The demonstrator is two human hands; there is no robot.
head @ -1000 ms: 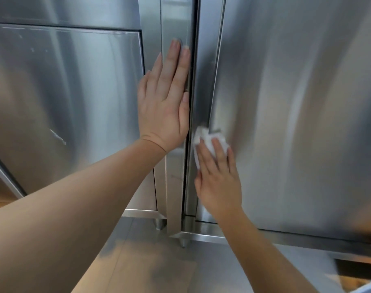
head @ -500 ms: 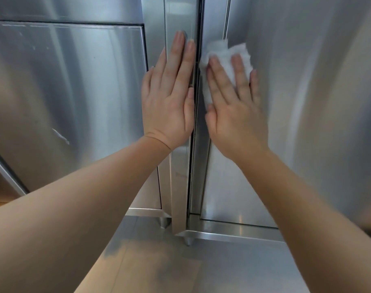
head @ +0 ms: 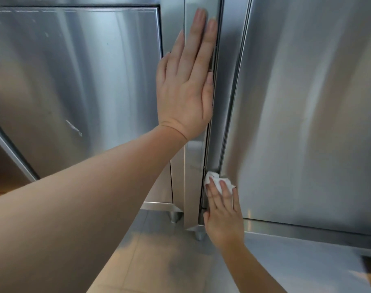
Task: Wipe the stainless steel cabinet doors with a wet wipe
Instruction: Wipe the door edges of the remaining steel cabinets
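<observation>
While the left hand (head: 185, 89) lies flat with straight fingers against the vertical steel post (head: 193, 166) between the two doors, holding nothing, the right hand (head: 222, 216) presses a crumpled white wet wipe (head: 217, 180) under its extended fingers. That wipe sits near the bottom left corner of the right cabinet door (head: 307, 123), at the door's left edge, just beside the post. Only the upper part of the wipe shows above the fingertips. Beyond the left hand, the left cabinet door (head: 74, 81) carries a few pale marks on its brushed surface. Below both doors lies a tiled floor (head: 155, 261), with short metal feet (head: 176, 216) under the cabinet's lower edge.
</observation>
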